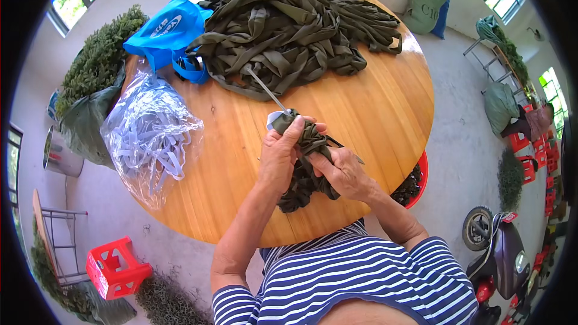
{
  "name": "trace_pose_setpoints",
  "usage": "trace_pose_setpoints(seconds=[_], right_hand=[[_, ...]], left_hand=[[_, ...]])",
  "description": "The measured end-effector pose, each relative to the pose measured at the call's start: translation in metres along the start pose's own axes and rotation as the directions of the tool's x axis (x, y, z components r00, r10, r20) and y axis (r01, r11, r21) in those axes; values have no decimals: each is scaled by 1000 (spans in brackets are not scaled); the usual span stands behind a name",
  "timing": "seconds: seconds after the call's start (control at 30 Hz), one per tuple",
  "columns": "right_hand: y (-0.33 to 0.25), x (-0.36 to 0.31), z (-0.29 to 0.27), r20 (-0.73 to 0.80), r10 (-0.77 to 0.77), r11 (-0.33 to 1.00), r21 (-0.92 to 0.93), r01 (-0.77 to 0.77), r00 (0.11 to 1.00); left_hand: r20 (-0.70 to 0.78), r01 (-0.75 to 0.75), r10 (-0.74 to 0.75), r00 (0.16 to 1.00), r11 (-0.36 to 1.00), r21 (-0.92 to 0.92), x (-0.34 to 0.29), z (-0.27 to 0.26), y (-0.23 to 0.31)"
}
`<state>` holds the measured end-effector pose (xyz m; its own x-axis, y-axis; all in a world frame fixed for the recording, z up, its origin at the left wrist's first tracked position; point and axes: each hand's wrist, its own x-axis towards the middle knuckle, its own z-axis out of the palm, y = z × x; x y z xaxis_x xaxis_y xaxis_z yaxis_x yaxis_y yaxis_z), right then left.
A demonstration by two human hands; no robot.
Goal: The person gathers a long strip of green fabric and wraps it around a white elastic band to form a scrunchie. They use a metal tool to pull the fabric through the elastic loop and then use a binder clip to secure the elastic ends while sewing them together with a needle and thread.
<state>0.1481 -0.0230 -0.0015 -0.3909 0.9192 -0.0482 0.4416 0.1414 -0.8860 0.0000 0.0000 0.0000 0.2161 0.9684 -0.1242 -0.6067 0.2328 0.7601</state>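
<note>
My left hand (280, 155) grips the top of a gathered bunch of dark olive fabric strips (307, 168), with a thin grey strand (265, 89) running up from it toward the big pile. My right hand (344, 171) pinches the same bunch from the right side. The bunch hangs over the near part of a round wooden table (373, 114). A large heap of the same olive strips (289, 24) covers the table's far half.
A clear plastic bag of pale grey strips (150, 135) lies at the table's left, with a blue bag (168, 30) behind it. A red basin (415, 183) sits under the right edge. A red stool (114, 268), green bundles, sacks and a scooter (500, 253) stand on the floor.
</note>
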Motion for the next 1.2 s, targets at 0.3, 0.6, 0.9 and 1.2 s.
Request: trace_pose_setpoints(seconds=[0.3, 0.6, 0.9, 1.2], right_hand=[[-35, 50, -44, -127, 2, 938, 344, 42, 992], [-24, 106, -38, -274, -37, 785, 587, 198, 961], [-15, 131, -74, -382, 120, 495, 823, 279, 916], [-34, 133, -39, -301, 82, 579, 790, 200, 950]], left_hand=[[227, 295, -312, 923, 950, 107, -6, 4, 33], [199, 289, -308, 930, 950, 119, -16, -4, 38], [163, -13, -68, 984, 892, 451, -29, -10, 61], [80, -10, -64, 995, 714, 700, -3, -8, 95]])
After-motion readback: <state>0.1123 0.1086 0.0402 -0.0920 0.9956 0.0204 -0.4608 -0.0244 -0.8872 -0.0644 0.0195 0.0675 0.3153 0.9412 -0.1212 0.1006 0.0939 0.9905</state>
